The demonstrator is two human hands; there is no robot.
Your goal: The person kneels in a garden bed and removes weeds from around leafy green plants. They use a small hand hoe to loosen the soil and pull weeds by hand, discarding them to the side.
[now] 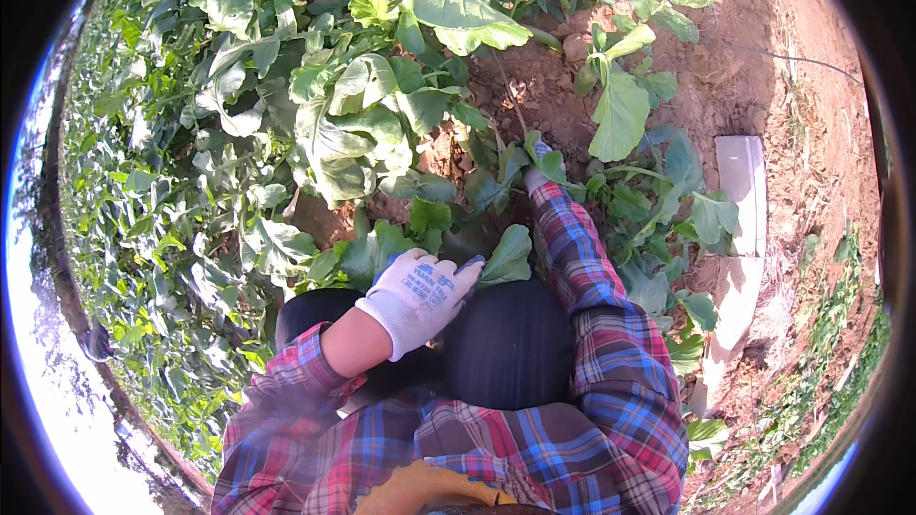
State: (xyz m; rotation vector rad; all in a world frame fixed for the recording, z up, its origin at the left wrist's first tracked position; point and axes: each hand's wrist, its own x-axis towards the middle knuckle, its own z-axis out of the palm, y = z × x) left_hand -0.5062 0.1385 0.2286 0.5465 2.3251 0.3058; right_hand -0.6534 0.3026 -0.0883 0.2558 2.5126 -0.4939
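My left hand (418, 290), in a white knit work glove with blue-coated fingers, hangs over my knees. Its fingers curl downward, and a broad green leaf (509, 257) begins right beside the thumb. Whether the fingers pinch any of the foliage is hidden under the hand. My right hand (540, 170), also gloved, reaches forward and low among the leafy crop plants (494, 182). Leaves cover most of it, so its fingers and anything in them cannot be seen.
Dense leafy plants (343, 121) spread ahead and to the left. Another leafy plant (619, 111) grows from reddish soil (687, 86) at the right. Pale flat strips (741, 193) lie along the bed's right side. My dark-trousered knees (512, 343) are bent close below the hands.
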